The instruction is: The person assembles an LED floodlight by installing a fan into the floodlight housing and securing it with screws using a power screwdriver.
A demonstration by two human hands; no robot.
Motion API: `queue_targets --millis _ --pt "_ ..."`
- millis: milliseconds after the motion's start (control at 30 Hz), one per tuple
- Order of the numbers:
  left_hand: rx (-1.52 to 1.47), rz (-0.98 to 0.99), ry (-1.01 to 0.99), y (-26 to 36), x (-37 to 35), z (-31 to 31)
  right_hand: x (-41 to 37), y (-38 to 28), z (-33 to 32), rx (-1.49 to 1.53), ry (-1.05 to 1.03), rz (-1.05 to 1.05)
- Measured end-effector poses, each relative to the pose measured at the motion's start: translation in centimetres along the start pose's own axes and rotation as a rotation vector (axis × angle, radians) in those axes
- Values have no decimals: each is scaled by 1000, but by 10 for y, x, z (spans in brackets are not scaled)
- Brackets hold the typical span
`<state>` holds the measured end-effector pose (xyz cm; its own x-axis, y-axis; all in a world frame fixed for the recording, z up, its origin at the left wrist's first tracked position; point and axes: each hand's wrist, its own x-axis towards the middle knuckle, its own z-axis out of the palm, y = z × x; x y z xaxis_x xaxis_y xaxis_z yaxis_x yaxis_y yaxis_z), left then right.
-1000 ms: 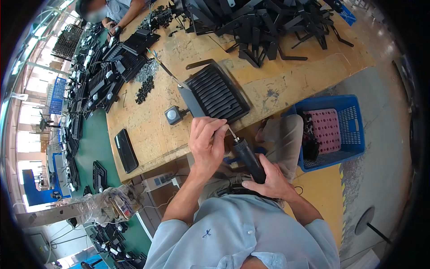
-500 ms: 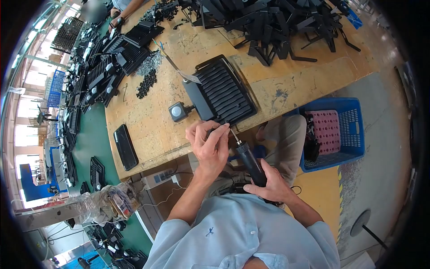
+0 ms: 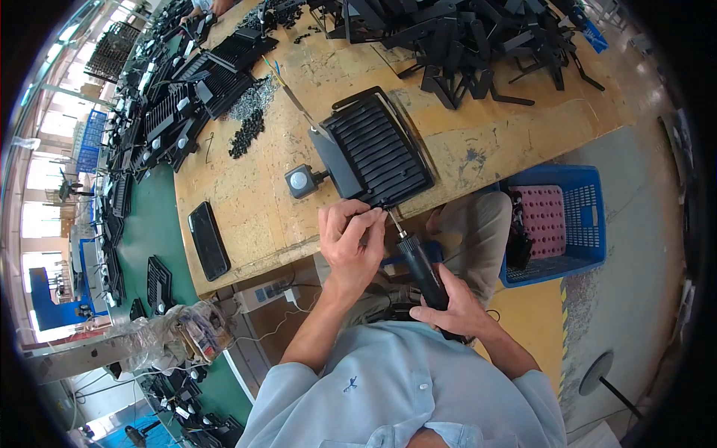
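A black finned floodlight (image 3: 382, 147) lies on the wooden workbench near its front edge, with a loose wire rising from its side. Attached at its left is a small sensor head (image 3: 300, 181) with a white dome. My left hand (image 3: 351, 237) is at the lamp's near edge, fingertips pinched together; what they hold is too small to make out. Wrapped in my right hand (image 3: 457, 308) is a black electric screwdriver (image 3: 423, 272). Its thin bit points up at the lamp's edge, right beside my left fingertips.
Black brackets (image 3: 455, 56) are heaped at the back right. A phone (image 3: 208, 240) lies at the left. Small black parts (image 3: 247, 134) and silvery screws (image 3: 258, 97) sit near more finned lamps (image 3: 168, 116). A blue crate (image 3: 586, 224) stands right. A co-worker's hand (image 3: 221, 7) shows far back.
The view has shifted slightly. Both hands stay at the lamp's near edge, the screwdriver bit still close to my left fingertips. The co-worker's arm has moved back toward the top edge.
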<state>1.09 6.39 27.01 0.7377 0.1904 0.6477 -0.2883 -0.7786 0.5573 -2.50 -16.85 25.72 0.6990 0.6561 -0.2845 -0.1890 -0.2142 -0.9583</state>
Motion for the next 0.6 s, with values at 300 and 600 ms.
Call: queue_targets --millis 300,600 --pt "136 105 -98 -7 3 -13 -3 -29 -4 412 -122 148" --pt "100 142 -127 -16 4 -13 -10 -56 -4 598 -157 333"
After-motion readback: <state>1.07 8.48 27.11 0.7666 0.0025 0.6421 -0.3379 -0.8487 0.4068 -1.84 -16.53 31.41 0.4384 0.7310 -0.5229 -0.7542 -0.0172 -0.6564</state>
